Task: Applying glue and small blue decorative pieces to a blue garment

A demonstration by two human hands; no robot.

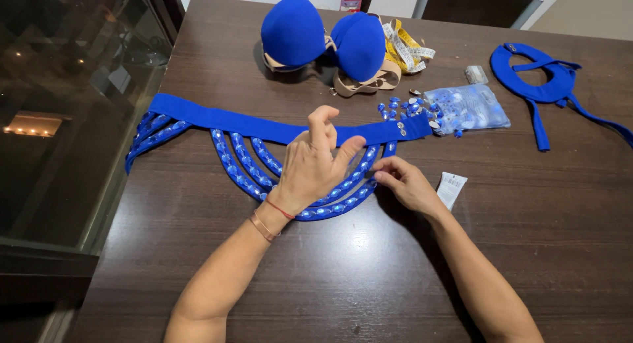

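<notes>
A blue fabric belt (217,119) lies flat across the dark wooden table (369,277). Looped blue straps (241,168) set with shiny blue gems hang from its lower edge. My left hand (313,165) rests on the straps near the middle, fingers apart and pressing down, with a red string and a thin bangle on the wrist. My right hand (405,181) pinches the right end of the lowest gem strap (336,208) between fingertips and thumb.
A blue bra top (323,36) sits at the back with a yellow measuring tape (409,50). Loose blue gems (402,109) and a clear bag of gems (468,109) lie right of the belt. A blue collar piece (547,86) is far right. A white packet (452,188) lies near my right hand.
</notes>
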